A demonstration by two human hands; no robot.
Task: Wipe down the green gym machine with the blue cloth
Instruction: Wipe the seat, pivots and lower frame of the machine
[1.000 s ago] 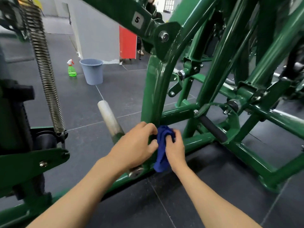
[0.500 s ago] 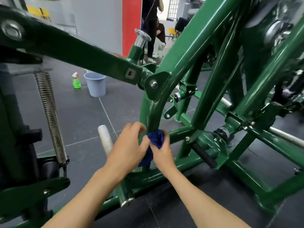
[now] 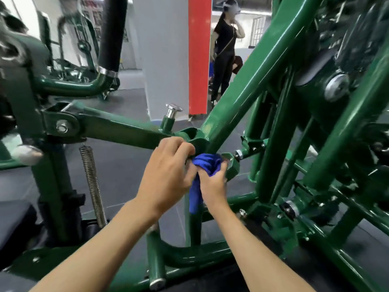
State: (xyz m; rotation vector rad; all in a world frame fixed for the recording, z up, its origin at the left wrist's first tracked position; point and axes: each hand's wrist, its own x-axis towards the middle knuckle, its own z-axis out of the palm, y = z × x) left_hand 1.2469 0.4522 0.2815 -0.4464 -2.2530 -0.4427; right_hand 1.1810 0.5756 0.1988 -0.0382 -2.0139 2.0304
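The one camera rides on my head, a wide-angle lens looking forward and down along both bare forearms. My left grip (image 3: 168, 175) and right grip (image 3: 212, 184) meet on the soft blue cloth (image 3: 207, 163) just below the picture's centre. The view is close: the glossy green steel tubes of the gym machine (image 3: 252, 85) crowd around the grips and bow toward the edges. Beyond the grips it reaches a white-and-red pillar (image 3: 168, 60) and a person in black (image 3: 225, 49) well apart.

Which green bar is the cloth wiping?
The short upright post under the joint: the blue cloth is bunched at its top and hangs down along it.
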